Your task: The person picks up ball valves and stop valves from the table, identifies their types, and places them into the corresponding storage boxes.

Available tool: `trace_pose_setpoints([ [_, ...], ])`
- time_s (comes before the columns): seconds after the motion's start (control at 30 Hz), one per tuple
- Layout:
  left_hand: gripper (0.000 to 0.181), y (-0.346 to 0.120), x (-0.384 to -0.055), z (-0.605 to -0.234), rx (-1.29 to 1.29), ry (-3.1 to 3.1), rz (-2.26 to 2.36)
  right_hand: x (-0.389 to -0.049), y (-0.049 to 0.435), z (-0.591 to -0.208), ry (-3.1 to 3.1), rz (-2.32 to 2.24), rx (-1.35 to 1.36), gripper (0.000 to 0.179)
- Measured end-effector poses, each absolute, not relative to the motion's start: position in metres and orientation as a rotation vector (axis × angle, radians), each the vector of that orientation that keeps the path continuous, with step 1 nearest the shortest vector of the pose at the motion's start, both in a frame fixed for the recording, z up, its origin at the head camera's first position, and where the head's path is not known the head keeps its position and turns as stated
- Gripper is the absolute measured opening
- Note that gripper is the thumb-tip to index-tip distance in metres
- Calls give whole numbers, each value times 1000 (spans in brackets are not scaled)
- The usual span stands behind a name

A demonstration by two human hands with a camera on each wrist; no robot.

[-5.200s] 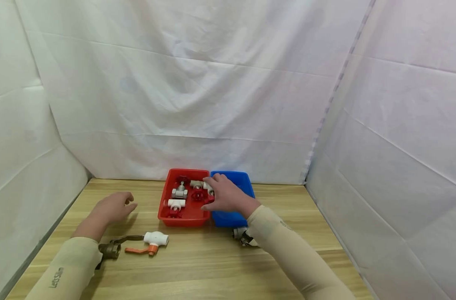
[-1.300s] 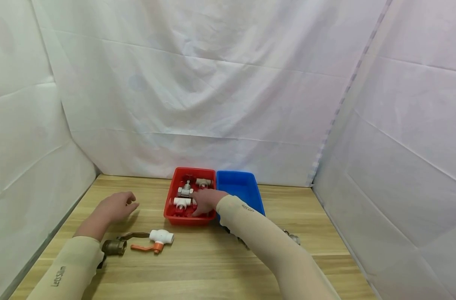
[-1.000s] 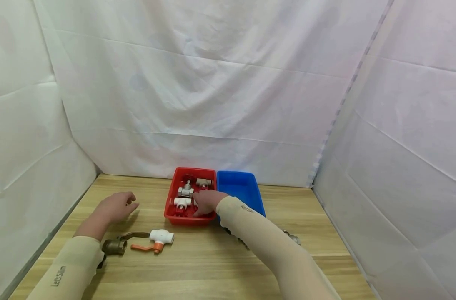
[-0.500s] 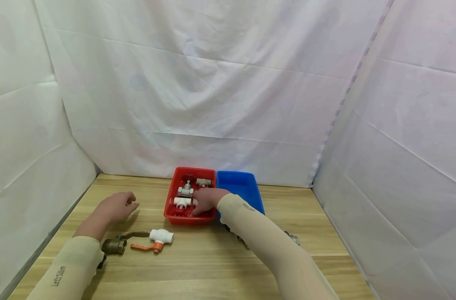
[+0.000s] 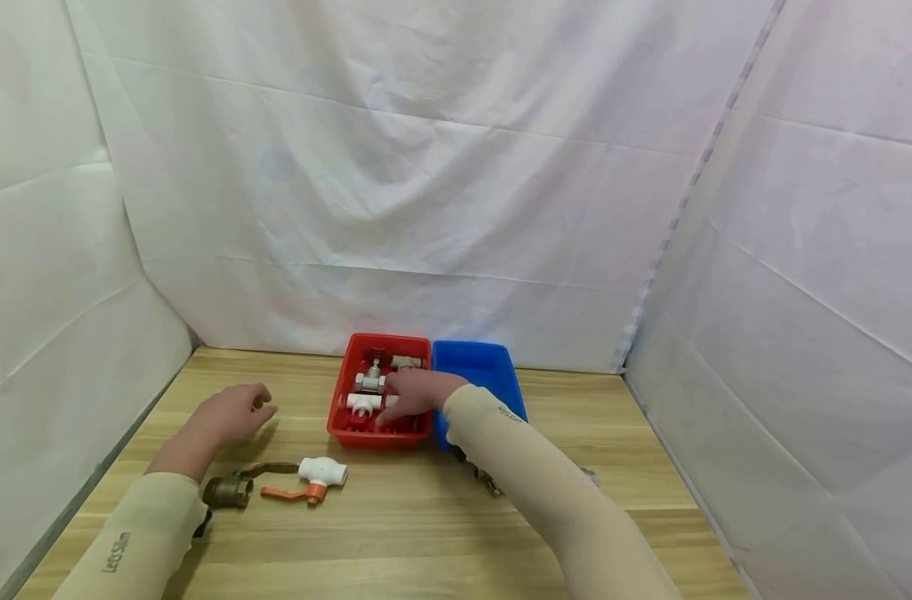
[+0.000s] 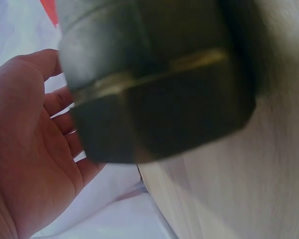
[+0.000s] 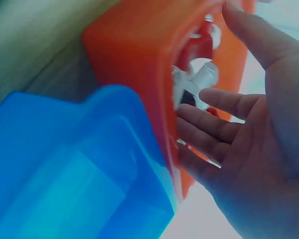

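Observation:
My right hand (image 5: 418, 393) is over the red bin (image 5: 381, 442), fingers spread and holding nothing I can see. In the right wrist view its fingers (image 7: 204, 127) extend past the bin's rim beside a white valve (image 7: 205, 75). Inside the bin lie a metal valve (image 5: 370, 382) with a dark red handwheel, a white valve (image 5: 363, 403) with a red handle and a beige-ended valve (image 5: 407, 362); the hand partly hides others. My left hand (image 5: 231, 414) hovers loosely curled above the table's left side, with nothing in it. A brass ball valve (image 5: 227, 492) lies below its wrist, large and blurred in the left wrist view.
Against the red bin's right side stands a blue bin (image 5: 474, 357). A white ball valve (image 5: 323, 472) with an orange lever lies front left. Metal valves (image 5: 488, 482) sit partly under my right forearm. White cloth walls (image 5: 396, 208) enclose the table's back and sides.
My right hand came down into the red bin's near right part, then rose slightly with its fingers opening. The white valve near that hand now lies lower in the bin. My left hand stayed put.

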State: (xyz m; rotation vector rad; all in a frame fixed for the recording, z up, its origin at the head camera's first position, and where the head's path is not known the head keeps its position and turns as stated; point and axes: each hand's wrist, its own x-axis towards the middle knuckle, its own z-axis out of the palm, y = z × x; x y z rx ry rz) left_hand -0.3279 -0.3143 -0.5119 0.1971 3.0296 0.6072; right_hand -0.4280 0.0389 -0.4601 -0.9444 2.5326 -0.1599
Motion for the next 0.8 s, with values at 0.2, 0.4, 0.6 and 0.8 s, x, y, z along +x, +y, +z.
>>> trace_pose_setpoints([
  [0.2,36,-314,-329,-513,189,3026,613,-430,52,-448,2555,-301,-1051,64],
  [0.4,36,-312,-329,-510,183,3026,612,-424,73,-435,2605,-360,-1103,64],
  [0.6,37,-313,-329,-507,195,3023,610,-415,96,-429,2673,-353,-1121,50],
  [0.8,37,-313,-327,-507,206,3016,611,-403,126,-427,2705,-415,-1157,49],
])
